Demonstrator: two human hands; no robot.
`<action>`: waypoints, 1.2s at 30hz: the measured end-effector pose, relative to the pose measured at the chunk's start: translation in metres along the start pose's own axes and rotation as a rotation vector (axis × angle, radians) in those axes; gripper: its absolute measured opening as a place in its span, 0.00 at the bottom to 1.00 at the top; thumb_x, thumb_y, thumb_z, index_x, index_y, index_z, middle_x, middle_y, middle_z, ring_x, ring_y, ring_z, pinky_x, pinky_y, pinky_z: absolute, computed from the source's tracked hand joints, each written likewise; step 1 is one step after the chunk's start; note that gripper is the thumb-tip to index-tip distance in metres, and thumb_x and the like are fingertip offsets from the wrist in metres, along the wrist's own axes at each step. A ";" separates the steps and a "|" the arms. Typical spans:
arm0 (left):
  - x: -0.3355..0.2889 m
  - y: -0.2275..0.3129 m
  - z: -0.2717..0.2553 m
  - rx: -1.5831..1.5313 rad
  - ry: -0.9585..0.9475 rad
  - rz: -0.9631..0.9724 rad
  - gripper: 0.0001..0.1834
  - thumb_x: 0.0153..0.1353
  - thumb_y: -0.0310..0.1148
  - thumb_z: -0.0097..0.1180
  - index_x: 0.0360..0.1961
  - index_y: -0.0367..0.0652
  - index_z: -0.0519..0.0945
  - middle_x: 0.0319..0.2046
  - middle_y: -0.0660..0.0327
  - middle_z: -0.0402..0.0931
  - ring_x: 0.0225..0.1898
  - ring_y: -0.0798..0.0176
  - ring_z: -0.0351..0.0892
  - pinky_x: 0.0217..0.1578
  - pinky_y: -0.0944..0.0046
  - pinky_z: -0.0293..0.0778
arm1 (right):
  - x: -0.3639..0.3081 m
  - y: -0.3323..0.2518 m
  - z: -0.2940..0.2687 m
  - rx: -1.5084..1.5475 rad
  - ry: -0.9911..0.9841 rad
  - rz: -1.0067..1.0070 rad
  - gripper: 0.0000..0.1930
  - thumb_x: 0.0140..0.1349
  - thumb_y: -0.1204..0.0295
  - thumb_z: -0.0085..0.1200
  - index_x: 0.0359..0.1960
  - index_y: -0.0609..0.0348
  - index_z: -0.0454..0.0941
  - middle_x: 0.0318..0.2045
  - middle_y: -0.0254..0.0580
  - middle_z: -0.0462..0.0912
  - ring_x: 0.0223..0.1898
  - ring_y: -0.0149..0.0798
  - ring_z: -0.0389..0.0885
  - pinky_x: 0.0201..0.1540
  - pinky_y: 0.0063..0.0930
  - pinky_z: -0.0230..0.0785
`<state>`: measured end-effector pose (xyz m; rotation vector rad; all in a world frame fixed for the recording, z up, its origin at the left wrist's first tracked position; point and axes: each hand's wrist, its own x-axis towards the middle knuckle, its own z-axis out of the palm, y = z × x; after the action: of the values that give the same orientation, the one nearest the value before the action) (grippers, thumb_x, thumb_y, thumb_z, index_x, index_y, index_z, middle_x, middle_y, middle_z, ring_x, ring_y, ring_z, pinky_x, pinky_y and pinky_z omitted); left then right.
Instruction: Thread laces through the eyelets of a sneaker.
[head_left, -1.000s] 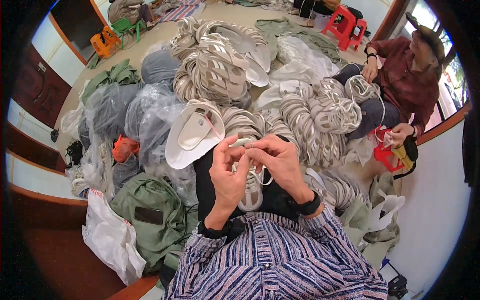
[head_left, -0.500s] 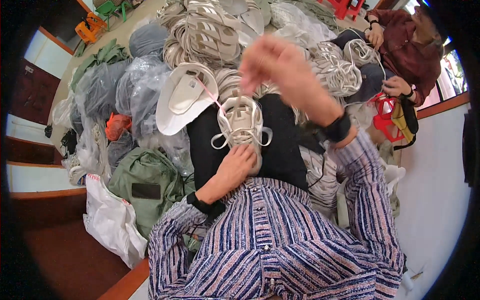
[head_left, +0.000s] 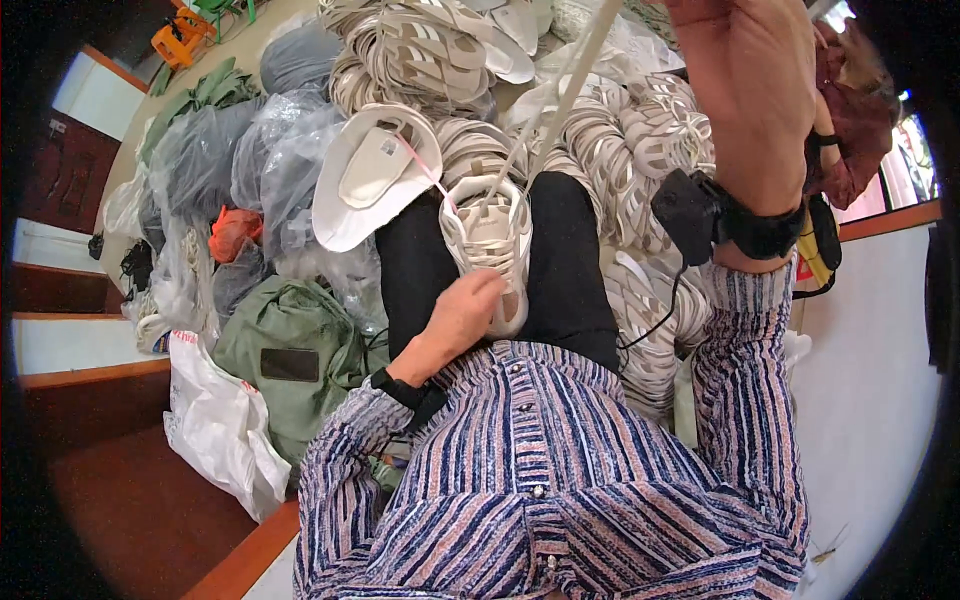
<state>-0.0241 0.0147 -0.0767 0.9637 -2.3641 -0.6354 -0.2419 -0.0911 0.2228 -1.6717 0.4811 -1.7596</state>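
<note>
A beige and white lace-up shoe upper (head_left: 487, 236) lies on my lap between black-clad thighs. My left hand (head_left: 465, 315) grips its near end with curled fingers. Raised high at the upper right is my right hand (head_left: 740, 50); the top edge cuts off its fingers. A pale shoelace (head_left: 560, 105) runs taut from the top of the upper toward that hand, its upper end out of view. A pink ribbon (head_left: 420, 165) links the upper to a white, rounded piece (head_left: 340, 215) at its left.
Stacks of beige shoe uppers (head_left: 410, 60) fill the far middle and right side. Plastic-wrapped bundles (head_left: 190, 180), a green bag (head_left: 285, 335) and a white sack (head_left: 215, 420) are at left. Another person in a dark red top (head_left: 855, 130) sits at the far right.
My right hand has risen up and to the right from above the shoe upper, drawing the shoelace out long. The side lace loops are gone. My left hand stays at the near end.
</note>
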 end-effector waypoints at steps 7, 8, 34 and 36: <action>0.034 -0.018 -0.004 0.152 0.209 0.044 0.07 0.52 0.23 0.52 0.33 0.39 0.74 0.29 0.56 0.71 0.29 0.52 0.76 0.28 0.58 0.74 | -0.019 -0.003 -0.001 0.073 0.078 0.106 0.11 0.68 0.68 0.43 0.35 0.64 0.73 0.28 0.43 0.80 0.19 0.28 0.78 0.18 0.19 0.75; 0.037 -0.018 -0.003 0.152 0.207 0.045 0.07 0.52 0.23 0.52 0.33 0.39 0.74 0.29 0.56 0.71 0.29 0.52 0.76 0.28 0.58 0.74 | -0.021 0.000 0.001 0.095 0.091 0.128 0.11 0.68 0.68 0.43 0.35 0.63 0.73 0.28 0.42 0.80 0.19 0.27 0.78 0.18 0.18 0.74; 0.034 0.009 0.001 -0.129 0.069 -0.126 0.07 0.55 0.24 0.51 0.37 0.39 0.74 0.38 0.51 0.73 0.38 0.48 0.75 0.38 0.55 0.72 | -0.002 -0.025 0.001 0.009 0.111 -0.071 0.14 0.68 0.66 0.42 0.32 0.63 0.76 0.24 0.43 0.80 0.16 0.28 0.76 0.15 0.17 0.72; 0.030 0.014 0.005 -0.140 0.109 -0.131 0.12 0.54 0.22 0.51 0.41 0.41 0.75 0.36 0.51 0.74 0.39 0.47 0.77 0.40 0.55 0.74 | 0.009 -0.008 -0.054 0.030 -0.209 -0.258 0.16 0.70 0.66 0.36 0.38 0.67 0.74 0.28 0.46 0.81 0.17 0.29 0.78 0.15 0.13 0.73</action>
<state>-0.0523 0.0031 -0.0637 1.0685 -2.1442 -0.7671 -0.2964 -0.1005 0.2279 -1.9396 0.1487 -1.7320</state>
